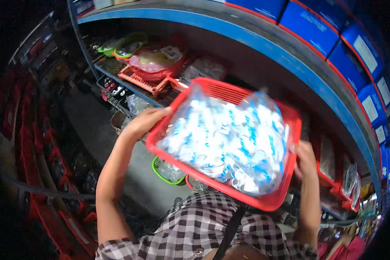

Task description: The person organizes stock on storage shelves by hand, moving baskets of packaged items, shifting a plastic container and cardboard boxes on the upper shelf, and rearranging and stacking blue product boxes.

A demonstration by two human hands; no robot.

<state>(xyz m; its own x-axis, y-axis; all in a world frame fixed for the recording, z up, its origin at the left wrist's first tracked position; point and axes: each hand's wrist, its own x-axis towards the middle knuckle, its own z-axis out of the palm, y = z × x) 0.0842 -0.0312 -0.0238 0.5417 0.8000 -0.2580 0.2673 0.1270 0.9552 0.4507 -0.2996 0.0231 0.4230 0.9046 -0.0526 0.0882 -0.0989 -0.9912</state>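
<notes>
A red plastic basket (223, 185) is held up in front of my chest, tilted, between both hands. Inside it lies a clear plastic bag (229, 134) full of small white pieces with blue print; glare and blur hide what they are. My left hand (148, 122) grips the basket's left rim, its fingers partly behind the wall. On the opposite side, my right hand (304, 159) is closed on the right rim, slightly blurred.
A shelf with a blue beam (182, 16) curves overhead, carrying blue boxes (307, 28). On the lower shelf sit a red basket of bags (154, 69) and an orange tray (141, 81). A green-rimmed basket (168, 171) stands on the floor. Red bins (58, 173) line the left.
</notes>
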